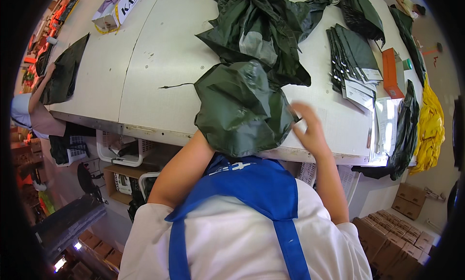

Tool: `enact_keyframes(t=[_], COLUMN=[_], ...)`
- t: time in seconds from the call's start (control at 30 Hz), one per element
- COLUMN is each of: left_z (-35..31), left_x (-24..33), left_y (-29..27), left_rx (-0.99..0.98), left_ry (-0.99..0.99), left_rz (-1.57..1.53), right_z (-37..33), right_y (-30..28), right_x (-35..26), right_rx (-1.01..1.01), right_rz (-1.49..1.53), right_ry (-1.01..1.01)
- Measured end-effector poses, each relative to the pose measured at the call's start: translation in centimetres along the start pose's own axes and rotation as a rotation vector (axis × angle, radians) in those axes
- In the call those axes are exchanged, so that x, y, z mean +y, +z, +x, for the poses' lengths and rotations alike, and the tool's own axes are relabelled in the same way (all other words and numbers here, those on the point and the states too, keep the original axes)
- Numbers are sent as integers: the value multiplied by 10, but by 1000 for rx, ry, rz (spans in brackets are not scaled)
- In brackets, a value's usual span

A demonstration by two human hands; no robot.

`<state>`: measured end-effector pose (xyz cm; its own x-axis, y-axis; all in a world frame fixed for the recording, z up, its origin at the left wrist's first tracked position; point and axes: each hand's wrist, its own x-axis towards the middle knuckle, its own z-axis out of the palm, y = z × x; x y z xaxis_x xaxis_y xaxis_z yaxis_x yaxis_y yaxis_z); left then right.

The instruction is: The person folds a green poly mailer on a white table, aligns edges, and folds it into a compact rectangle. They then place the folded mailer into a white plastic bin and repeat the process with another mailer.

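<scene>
A dark green, shiny waterproof hood (pixel 242 108) is spread at the table's front edge, right before my body. A thin dark cord (pixel 177 86) sticks out of its left side. My left forearm (pixel 186 168) goes in under the hood, and the fabric hides that hand and its fingers. Beside the hood's right edge is my right hand (pixel 306 126), a little blurred, thumb and fingers apart. A short dark cord end shows between them, though no grip on it can be made out. Beyond the hood lies a crumpled green garment (pixel 286 18) with a patch of grey mesh.
Flat dark green packets (pixel 356 49) with white labels lie to the right, near an orange box (pixel 391 74). Yellow fabric (pixel 431 125) hangs at the far right. At left, another person's hand (pixel 50 71) touches a dark sheet (pixel 68 71). White baskets (pixel 131 154) sit under the table.
</scene>
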<state>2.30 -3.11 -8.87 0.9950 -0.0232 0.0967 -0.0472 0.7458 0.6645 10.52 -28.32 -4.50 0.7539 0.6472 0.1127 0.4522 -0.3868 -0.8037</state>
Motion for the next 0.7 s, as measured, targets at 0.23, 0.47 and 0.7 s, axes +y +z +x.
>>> enact_keyframes(t=[0.23,0.47,0.7], left_z=[28,15,5], left_x=[13,45,21], left_y=[18,30,10], left_rx=[9,-140,-26], left_ry=[364,180,475], left_rz=[1542,516,1767], right_z=[64,39,-56], right_y=[41,22,84], right_x=[-36,-24,25], right_rx=[-1,26,218], right_rz=[752,372,-393], right_ry=[234,-14,33])
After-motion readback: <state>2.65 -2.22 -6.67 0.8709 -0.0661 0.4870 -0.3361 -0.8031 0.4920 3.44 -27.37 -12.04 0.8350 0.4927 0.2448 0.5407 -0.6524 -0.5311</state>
